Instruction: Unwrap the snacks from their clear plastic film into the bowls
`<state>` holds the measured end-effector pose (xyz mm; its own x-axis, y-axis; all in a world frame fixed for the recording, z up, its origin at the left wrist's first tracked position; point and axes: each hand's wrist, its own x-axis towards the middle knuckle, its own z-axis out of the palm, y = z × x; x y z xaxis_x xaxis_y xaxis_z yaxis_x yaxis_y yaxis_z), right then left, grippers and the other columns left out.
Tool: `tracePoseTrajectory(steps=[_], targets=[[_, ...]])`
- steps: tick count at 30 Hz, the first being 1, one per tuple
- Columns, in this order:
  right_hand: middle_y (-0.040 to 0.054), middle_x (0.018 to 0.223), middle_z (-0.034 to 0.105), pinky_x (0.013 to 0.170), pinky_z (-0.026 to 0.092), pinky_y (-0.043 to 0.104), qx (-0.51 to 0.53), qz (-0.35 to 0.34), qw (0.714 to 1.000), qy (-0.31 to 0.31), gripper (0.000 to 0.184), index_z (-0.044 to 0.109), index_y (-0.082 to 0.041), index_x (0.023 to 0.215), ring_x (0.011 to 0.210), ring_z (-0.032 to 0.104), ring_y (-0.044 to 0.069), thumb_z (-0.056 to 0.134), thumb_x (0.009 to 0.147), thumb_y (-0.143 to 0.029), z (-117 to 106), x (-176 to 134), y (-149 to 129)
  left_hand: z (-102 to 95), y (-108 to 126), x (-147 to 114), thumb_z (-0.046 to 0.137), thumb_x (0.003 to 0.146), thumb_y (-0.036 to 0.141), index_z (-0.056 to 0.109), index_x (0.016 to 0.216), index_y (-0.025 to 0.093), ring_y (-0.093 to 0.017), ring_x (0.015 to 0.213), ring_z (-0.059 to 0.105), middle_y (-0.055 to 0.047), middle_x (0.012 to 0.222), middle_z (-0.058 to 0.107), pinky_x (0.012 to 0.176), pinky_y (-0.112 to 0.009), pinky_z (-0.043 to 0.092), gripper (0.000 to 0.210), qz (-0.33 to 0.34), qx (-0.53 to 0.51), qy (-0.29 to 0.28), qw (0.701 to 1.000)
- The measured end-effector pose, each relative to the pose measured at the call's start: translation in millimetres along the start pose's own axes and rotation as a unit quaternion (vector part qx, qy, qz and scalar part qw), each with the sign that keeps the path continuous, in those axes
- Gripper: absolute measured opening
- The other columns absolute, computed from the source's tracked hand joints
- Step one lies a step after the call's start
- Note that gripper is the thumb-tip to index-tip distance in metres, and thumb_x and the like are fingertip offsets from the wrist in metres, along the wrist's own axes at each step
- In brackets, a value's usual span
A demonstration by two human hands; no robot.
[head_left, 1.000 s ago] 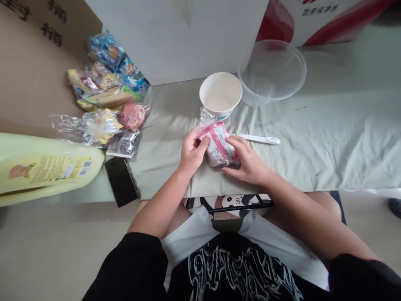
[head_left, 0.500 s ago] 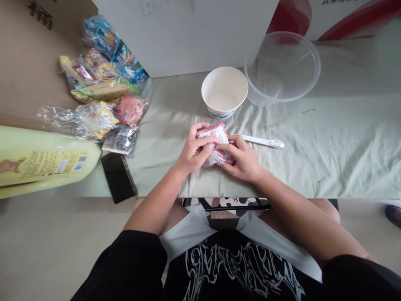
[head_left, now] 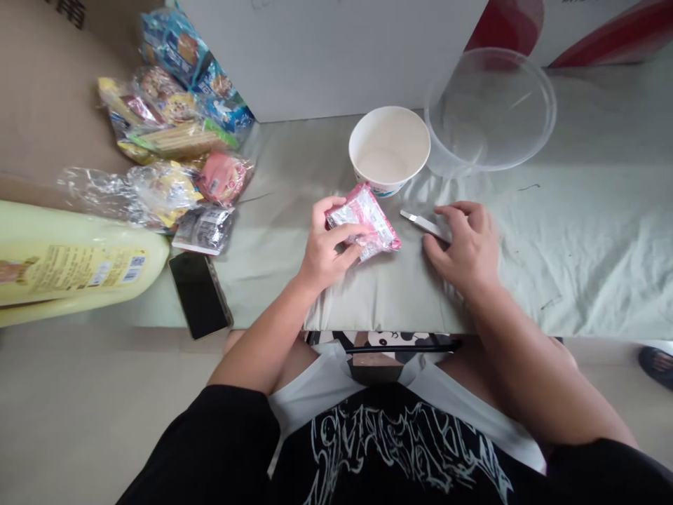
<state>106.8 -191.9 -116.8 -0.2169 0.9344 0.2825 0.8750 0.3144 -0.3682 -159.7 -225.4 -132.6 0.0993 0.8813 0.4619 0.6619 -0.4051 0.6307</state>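
My left hand (head_left: 329, 245) is closed on a pink and silver snack packet (head_left: 368, 221) in clear, crinkled plastic, with the fingers across its left side. The packet is tilted, just in front of a white paper bowl (head_left: 389, 147). To the right, my right hand (head_left: 467, 242) curls over a slim white utility knife (head_left: 425, 224), thumb and fingers on either side of its handle. The knife's narrow end points left toward the packet; its rear is hidden under the hand.
A clear plastic tub (head_left: 491, 112) stands behind right, against boxes. Several packaged snacks (head_left: 184, 133) are piled at the left, above a phone (head_left: 200, 294) and a large yellow bottle (head_left: 78, 263). The table's front edge is close to my lap.
My right hand has let go of the packet and moved right onto the utility knife, which has turned slightly. My left hand still holds the packet, now more tilted.
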Motion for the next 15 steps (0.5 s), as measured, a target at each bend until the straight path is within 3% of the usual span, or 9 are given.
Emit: tracePoseTrajectory(steps=[4,8,11,15], targets=[[0.0155,0.11,0.067,0.09,0.051,0.05,0.0,0.013,0.999,-0.029,0.02,0.067,-0.019,0.102,0.103,0.062,0.033,0.057,0.091,-0.033,5,2,4,-1.1,-5,1,0.071,0.091,0.035,0.078,0.093,0.025,-0.026,0.128,0.054,-0.007,0.134,0.05,0.109,-0.046,0.052,0.012,-0.018,0.019,0.014,1.0],[0.0063,0.083,0.067,0.067,0.05,0.036,0.14,0.003,0.989,-0.039,0.015,0.062,-0.02,0.102,0.072,0.062,0.021,0.057,0.093,-0.03,-5,0,-7,0.3,-3,1,0.065,0.095,0.039,0.079,0.093,0.024,-0.024,0.123,0.057,-0.008,0.132,0.052,0.094,-0.039,0.059,0.021,-0.033,-0.006,0.035,0.999],[0.0016,0.077,0.068,0.056,0.046,0.028,0.319,-0.049,0.938,-0.123,0.016,0.059,-0.021,0.108,0.059,0.059,0.014,0.054,0.099,-0.033,-13,-7,-25,2.3,3,2,0.064,0.097,0.041,0.08,0.092,0.023,-0.023,0.121,0.059,-0.008,0.129,0.054,0.09,-0.036,0.06,0.025,-0.041,-0.021,0.053,0.998],[0.0076,0.103,0.075,0.075,0.056,0.031,0.483,-0.084,0.842,-0.225,0.025,0.055,-0.022,0.119,0.088,0.072,0.017,0.048,0.105,-0.041,-7,-15,-47,9.3,12,3,0.068,0.094,0.043,0.078,0.092,0.026,-0.022,0.12,0.061,-0.006,0.126,0.058,0.103,-0.038,0.055,0.02,-0.04,-0.042,0.08,0.995]])
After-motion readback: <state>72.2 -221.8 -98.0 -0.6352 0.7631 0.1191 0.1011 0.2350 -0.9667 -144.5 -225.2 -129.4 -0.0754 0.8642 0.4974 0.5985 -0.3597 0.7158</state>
